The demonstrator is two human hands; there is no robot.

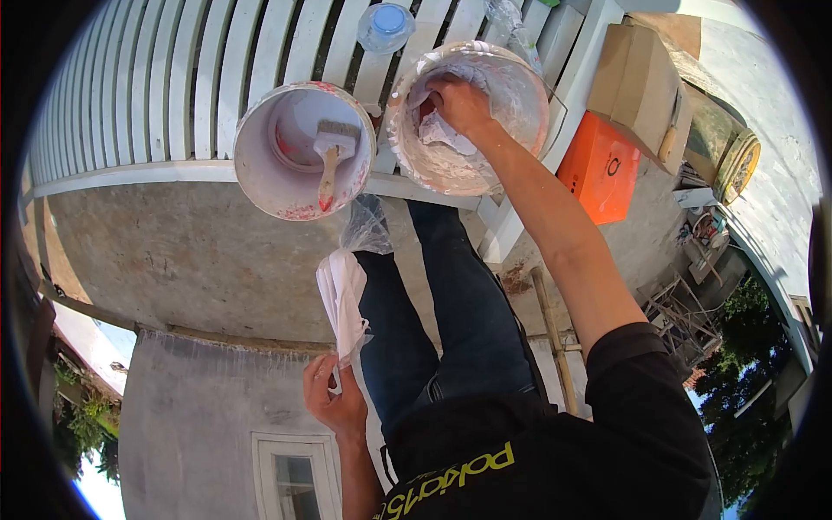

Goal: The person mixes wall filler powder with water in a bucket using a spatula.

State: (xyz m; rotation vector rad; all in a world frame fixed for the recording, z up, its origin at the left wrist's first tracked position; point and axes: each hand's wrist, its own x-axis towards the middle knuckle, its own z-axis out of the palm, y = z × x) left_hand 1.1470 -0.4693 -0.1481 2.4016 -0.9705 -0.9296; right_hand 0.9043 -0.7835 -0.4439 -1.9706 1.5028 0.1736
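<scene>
My left hand pinches the end of a clear plastic bag filled with pale pinkish-white material. The bag stands out from my fingers toward the buckets, its loose clear end at the far side. Inside a paste-smeared bucket, my right hand has its fingers curled, and what they grip is hidden. White paste lies beneath those fingers. To the left, a second white bucket with red smears holds a paintbrush leaning on its inner wall.
Both buckets rest on a white slatted bench. A blue-tinted clear plastic container sits behind them, near crumpled clear plastic. At right are an orange box, a cardboard box and a dirty yellow-rimmed bucket.
</scene>
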